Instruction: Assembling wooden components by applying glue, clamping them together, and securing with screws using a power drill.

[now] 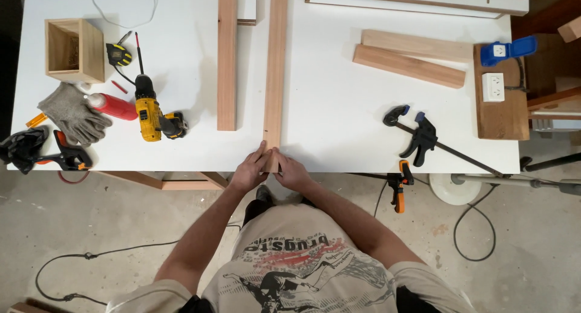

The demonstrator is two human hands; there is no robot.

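**Timber strip held at the table edge by both hands**

The timber strip [275, 65] is laid lengthwise across the white table [339, 107], its near end projecting slightly past the front edge. That end is pinched from the left by the left hand [250, 171] and from the right by the right hand [292, 172], fingertips closed on the wood. A small dark mark is seen on the strip just beyond the fingers; no cut, hole or fastener can be made out there, so the work is judged to be at the positioning or marking stage, with joining not yet done. A second strip [227, 59] lies parallel, just to the left and apart. Further left are found a yellow drill [151, 116], a red tube [114, 106], grey gloves [72, 113] and a tape measure [119, 54]. An open wooden box [74, 49] stands at the far left; pale contents are glimpsed inside but cannot be identified. To the right lie a bar clamp [433, 140] and two short boards [411, 59].
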